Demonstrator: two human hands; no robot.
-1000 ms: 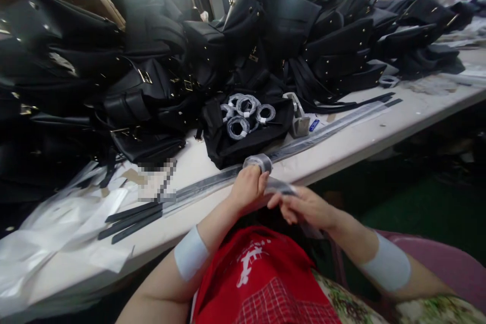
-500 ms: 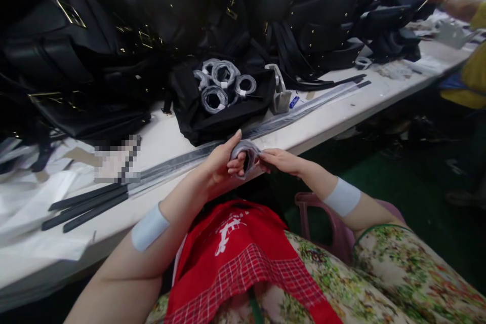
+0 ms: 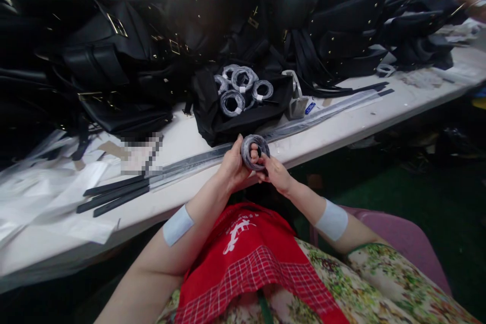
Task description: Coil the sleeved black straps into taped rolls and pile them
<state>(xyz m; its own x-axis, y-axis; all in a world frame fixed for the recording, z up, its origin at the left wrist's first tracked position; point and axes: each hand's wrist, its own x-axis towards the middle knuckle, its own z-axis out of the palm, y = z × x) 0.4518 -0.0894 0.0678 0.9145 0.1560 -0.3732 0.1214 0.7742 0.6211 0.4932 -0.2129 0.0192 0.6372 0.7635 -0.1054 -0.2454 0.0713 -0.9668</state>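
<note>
Between my hands, just over the table's front edge, is a coiled strap [image 3: 248,145] rolled into a ring and covered in clear plastic wrap. My left hand [image 3: 236,164] grips the coil's left side, with fingertips showing through its hole. On the lower right of the ring, my right hand [image 3: 276,174] is closed with thumb and fingers pinching it. Beyond my hands, several similar wrapped coils [image 3: 233,103] with small white tabs lie on a black fabric bag [image 3: 207,124]. Long dark straps in plastic wrap [image 3: 190,166] lie along the table, close behind my hands.
Black bags with gold hardware [image 3: 125,55] are heaped along the back. A grey tape dispenser [image 3: 297,98] stands right of the coils. White sheets [image 3: 56,197] lie at the left. A pink chair [image 3: 398,243] is behind my right arm. Another person's hand [image 3: 471,2] shows at far right.
My right hand has moved in from the coil's outer right side to its lower right edge. The ring now faces the camera more. The whole view has shifted.
</note>
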